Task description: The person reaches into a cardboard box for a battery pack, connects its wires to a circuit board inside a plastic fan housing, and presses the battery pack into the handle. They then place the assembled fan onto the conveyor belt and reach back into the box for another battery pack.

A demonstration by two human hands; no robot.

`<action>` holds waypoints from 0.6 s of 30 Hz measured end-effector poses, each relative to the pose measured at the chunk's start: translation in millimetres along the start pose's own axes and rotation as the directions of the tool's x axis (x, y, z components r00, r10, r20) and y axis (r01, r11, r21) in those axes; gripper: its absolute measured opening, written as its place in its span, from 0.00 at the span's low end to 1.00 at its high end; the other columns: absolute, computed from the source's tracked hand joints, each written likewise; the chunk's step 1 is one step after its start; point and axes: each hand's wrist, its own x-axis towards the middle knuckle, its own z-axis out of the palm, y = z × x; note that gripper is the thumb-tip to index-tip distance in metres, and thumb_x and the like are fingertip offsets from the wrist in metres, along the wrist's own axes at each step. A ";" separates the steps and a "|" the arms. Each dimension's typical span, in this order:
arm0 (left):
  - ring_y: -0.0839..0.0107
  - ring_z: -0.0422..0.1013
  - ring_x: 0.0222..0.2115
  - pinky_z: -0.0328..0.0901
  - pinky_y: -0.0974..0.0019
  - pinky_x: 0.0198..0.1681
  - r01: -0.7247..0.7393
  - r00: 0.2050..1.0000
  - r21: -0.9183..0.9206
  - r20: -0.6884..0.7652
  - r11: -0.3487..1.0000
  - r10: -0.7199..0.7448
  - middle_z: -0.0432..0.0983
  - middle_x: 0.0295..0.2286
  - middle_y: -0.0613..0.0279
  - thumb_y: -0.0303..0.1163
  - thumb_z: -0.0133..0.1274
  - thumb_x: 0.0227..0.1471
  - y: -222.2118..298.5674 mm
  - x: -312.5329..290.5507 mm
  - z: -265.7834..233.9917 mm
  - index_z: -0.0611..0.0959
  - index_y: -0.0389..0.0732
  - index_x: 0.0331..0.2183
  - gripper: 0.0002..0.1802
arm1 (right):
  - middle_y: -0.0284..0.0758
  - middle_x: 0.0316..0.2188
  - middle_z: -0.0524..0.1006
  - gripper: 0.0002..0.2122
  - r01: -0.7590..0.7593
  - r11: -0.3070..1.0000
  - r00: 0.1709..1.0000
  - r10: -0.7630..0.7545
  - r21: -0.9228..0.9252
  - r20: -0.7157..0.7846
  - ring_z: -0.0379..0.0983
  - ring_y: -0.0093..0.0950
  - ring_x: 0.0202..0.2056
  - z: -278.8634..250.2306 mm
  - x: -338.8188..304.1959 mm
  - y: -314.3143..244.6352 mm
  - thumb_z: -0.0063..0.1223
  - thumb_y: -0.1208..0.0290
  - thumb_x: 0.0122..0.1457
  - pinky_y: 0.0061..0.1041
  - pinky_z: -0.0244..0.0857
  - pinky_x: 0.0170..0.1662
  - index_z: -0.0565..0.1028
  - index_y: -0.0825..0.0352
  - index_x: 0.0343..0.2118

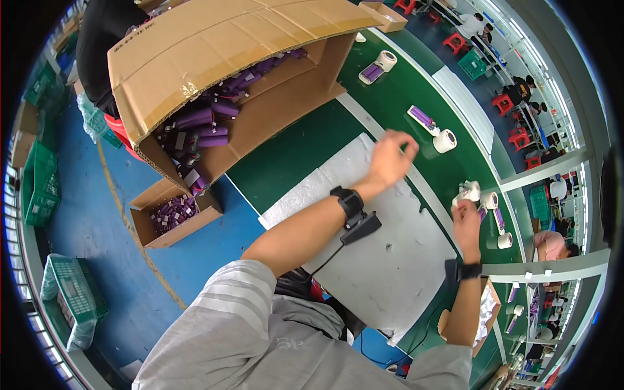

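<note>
My left hand (392, 158) is raised over the far part of a worn, light-grey mat (383, 260). Its fingers are curled with the tips close together, and whatever they may hold cannot be made out. To the right, over the green conveyor belt (416, 84), my right hand (467, 227) is closed at the lower edge of a white roll (470, 190). More white rolls lie just past it, and a purple battery pack (498, 218) is among them. Farther up the belt lie a purple battery pack (422, 119) beside a white roll (444, 141), and another battery pack (371, 73).
A large open cardboard box (279, 97) with many purple battery packs stands at the far left of the mat. Below it, a small carton (156, 237) holds small purple-and-white pieces. Green crates (75, 292) stand on the blue floor. People work at benches beyond the belt.
</note>
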 end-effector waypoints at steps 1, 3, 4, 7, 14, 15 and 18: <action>0.50 0.72 0.37 0.67 0.55 0.42 -0.024 0.994 -0.003 -0.106 1.000 0.024 0.75 0.34 0.48 0.31 0.57 0.47 -5.6 9.5 -5.9 0.82 0.41 0.29 0.06 | 0.43 0.26 0.73 0.05 -0.021 0.997 1.000 0.019 0.076 0.018 0.73 0.38 0.26 -7.8 -20.5 -33.5 0.55 0.76 0.54 0.33 0.66 0.29 0.71 0.70 0.31; 0.53 0.70 0.38 0.66 0.57 0.44 -0.017 0.965 -0.012 -0.261 1.000 0.013 0.74 0.35 0.49 0.29 0.57 0.45 -8.7 28.5 -19.2 0.80 0.41 0.32 0.08 | 0.40 0.24 0.72 0.05 0.032 0.979 0.997 -0.047 0.202 0.068 0.71 0.30 0.23 -17.4 -59.3 -66.9 0.55 0.79 0.54 0.27 0.64 0.27 0.70 0.69 0.32; 0.54 0.69 0.37 0.65 0.58 0.44 0.017 0.950 -0.020 -0.311 1.000 -0.023 0.74 0.35 0.50 0.28 0.57 0.44 -6.3 37.5 -29.5 0.79 0.40 0.34 0.11 | 0.39 0.24 0.72 0.06 0.087 0.972 0.994 -0.098 0.218 0.038 0.70 0.29 0.23 -24.0 -79.6 -88.8 0.55 0.80 0.54 0.26 0.64 0.27 0.70 0.70 0.31; 0.63 0.71 0.31 0.68 0.62 0.40 -0.012 0.854 0.239 -0.503 0.971 0.135 0.69 0.40 0.51 0.29 0.59 0.43 -34.9 71.4 -84.9 0.78 0.36 0.40 0.18 | 0.38 0.24 0.72 0.06 0.194 0.935 0.979 -0.204 0.296 0.003 0.70 0.29 0.23 -23.7 -122.8 -127.7 0.56 0.82 0.52 0.24 0.64 0.27 0.70 0.70 0.30; 0.41 0.68 0.43 0.64 0.49 0.50 0.135 0.764 0.682 -0.534 0.719 0.362 0.64 0.48 0.36 0.31 0.56 0.41 -27.1 135.6 -188.7 0.75 0.35 0.43 0.23 | 0.33 0.23 0.74 0.04 0.111 0.823 0.964 -0.224 0.557 0.140 0.69 0.21 0.23 0.1 -169.3 -98.7 0.58 0.81 0.52 0.19 0.63 0.28 0.73 0.71 0.28; 0.39 0.65 0.49 0.62 0.48 0.53 0.125 0.831 0.739 -0.443 0.663 0.337 0.61 0.51 0.34 0.31 0.55 0.41 -23.7 141.1 -202.3 0.74 0.35 0.42 0.23 | 0.32 0.22 0.74 0.04 -0.020 0.773 0.968 -0.143 0.634 0.204 0.69 0.19 0.23 9.1 -168.9 -89.1 0.59 0.81 0.52 0.18 0.63 0.28 0.74 0.71 0.28; 0.42 0.68 0.48 0.65 0.51 0.52 0.315 0.946 0.890 -0.323 0.331 -0.030 0.66 0.50 0.37 0.34 0.55 0.45 -11.3 149.3 -215.2 0.77 0.36 0.41 0.20 | 0.29 0.22 0.75 0.03 -0.167 0.651 0.966 -0.041 0.740 0.255 0.68 0.16 0.23 15.3 -170.7 -77.5 0.59 0.80 0.53 0.16 0.62 0.28 0.74 0.71 0.28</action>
